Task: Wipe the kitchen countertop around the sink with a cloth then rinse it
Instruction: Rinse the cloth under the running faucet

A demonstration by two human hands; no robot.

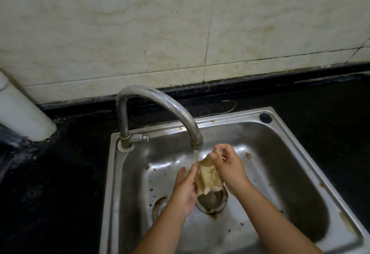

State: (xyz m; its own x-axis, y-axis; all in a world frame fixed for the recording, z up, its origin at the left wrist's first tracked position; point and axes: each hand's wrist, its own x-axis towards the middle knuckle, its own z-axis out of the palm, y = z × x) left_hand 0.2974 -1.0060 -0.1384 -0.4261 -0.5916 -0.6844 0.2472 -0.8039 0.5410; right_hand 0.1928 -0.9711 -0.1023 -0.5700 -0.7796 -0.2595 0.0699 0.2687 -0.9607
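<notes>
Countertop (60, 173) to my left is dark and looks faintly wet in streaks, so I judge the wiping part is behind me, though in this dim light I cannot tell how clean the stone really is. Moving right, the faucet (160, 105) arches over the steel sink (296, 149) and a thin stream of water (197, 154) falls from its spout. My left hand (185, 189) has its fingers fairly straight, pressed against the left edge of the cloth (208, 177) as a flat support and not closed round it. The cloth itself, beige and crumpled, hangs between my hands just under the stream and above the drain (212, 201). My right hand (230, 167) grips its upper right part, fingers curled tight round a bunched corner. I take this as the rinse in progress; wringing out and shutting off the water seem to be what is left.
</notes>
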